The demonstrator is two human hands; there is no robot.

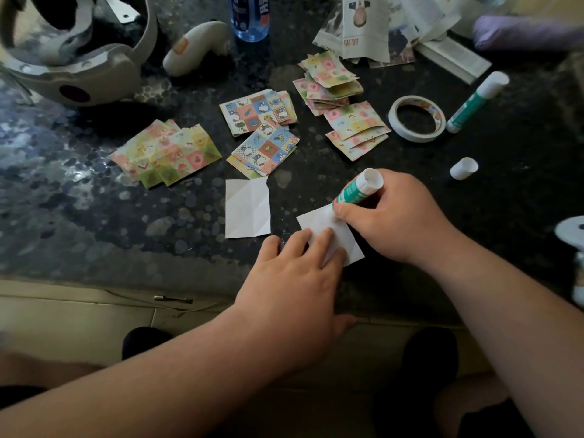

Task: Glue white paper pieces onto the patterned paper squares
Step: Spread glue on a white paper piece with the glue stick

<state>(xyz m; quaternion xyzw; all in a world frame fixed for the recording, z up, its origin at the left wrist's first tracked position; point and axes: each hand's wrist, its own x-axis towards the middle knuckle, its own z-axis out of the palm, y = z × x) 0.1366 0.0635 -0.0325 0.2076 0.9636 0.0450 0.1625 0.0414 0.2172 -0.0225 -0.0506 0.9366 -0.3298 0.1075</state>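
So the right hand (390, 216) is gripping a glue stick (358, 188), fingers and thumb curling tight round the green barrel. Its white end is tilting up and away, and its low end is sitting down at a white paper piece (317, 222), though the thumb is hiding the tip itself. That piece is lying near the front edge of the dark speckled table (94, 216), turned a bit like a diamond. The left hand (294, 273) is lying flat on it, fingers straight and a little spread, not gripping anything, just pressing the near-left part down. A second white piece (247, 208), creased from folding, is sitting just to the left, not touching the first one and not touched by either hand. Farther back the patterned squares are waiting in loose piles: a pink and green pile (167, 153) on the left, two blue cartoon piles (264, 131) in the middle, and pastel piles (344, 102) to the right of those. A loose white cap (463, 168) is lying to the right of the right hand, well apart from it. Beyond that a tape roll (417, 118) is lying flat with a second glue stick (477, 101) just beside it on the right. At the far side there's a water bottle (249, 17), a white headset (72, 67) far left, and printed paper scraps (373, 30) far right.
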